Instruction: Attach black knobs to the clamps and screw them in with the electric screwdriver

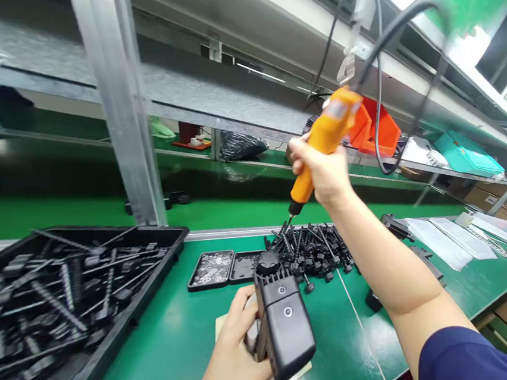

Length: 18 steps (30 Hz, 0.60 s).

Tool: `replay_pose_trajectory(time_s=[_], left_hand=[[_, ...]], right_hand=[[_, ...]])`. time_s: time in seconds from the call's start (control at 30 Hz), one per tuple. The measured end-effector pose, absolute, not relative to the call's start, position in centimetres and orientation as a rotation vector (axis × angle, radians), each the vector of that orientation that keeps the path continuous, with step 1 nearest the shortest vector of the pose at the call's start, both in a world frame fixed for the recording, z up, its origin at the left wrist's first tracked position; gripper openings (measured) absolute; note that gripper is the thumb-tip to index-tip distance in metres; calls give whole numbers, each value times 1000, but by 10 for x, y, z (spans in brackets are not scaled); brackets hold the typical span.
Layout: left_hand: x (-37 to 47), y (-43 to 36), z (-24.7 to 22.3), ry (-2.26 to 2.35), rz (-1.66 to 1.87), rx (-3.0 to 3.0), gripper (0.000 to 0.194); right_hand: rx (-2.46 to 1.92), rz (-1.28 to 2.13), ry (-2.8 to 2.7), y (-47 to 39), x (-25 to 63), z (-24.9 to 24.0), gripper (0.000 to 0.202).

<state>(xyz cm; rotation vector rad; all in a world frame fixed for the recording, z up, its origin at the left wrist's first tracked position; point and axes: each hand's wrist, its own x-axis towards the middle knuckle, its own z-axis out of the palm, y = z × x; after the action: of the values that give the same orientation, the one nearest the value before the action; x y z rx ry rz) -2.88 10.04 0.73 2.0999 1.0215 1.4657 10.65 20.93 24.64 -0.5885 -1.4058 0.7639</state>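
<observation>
Black plastic housing (290, 330) in the left hand (237, 350), orange electric screwdriver (328, 126) in the right hand (326, 171).
The left fingers clasp the housing's left side, its two-screw face right of that grip; the right fingers wrap the driver's body, bit pointing down below them, black-headed bolts (311, 253) heaped beyond the housing.

The bare left grip (233, 350) is curled closed by the near edge of the glossy green tabletop (162, 354). The bare right grip (330, 173), also closed, is raised above the far edge, its bare arm (385, 249) slanting from a short navy-blue sleeve (467, 357).
</observation>
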Motion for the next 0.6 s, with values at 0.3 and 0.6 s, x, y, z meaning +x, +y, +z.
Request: replay_pose_trajectory(time_s=[0.3,0.6], left_hand=[[-33,103,-24,1018,1498,1807,60],[-36,113,-22,1234,1475,1616,36]], right_hand=[[-1118,966,-1763,157,177,114,36],[-971,837,-1762,101,136,78,33]])
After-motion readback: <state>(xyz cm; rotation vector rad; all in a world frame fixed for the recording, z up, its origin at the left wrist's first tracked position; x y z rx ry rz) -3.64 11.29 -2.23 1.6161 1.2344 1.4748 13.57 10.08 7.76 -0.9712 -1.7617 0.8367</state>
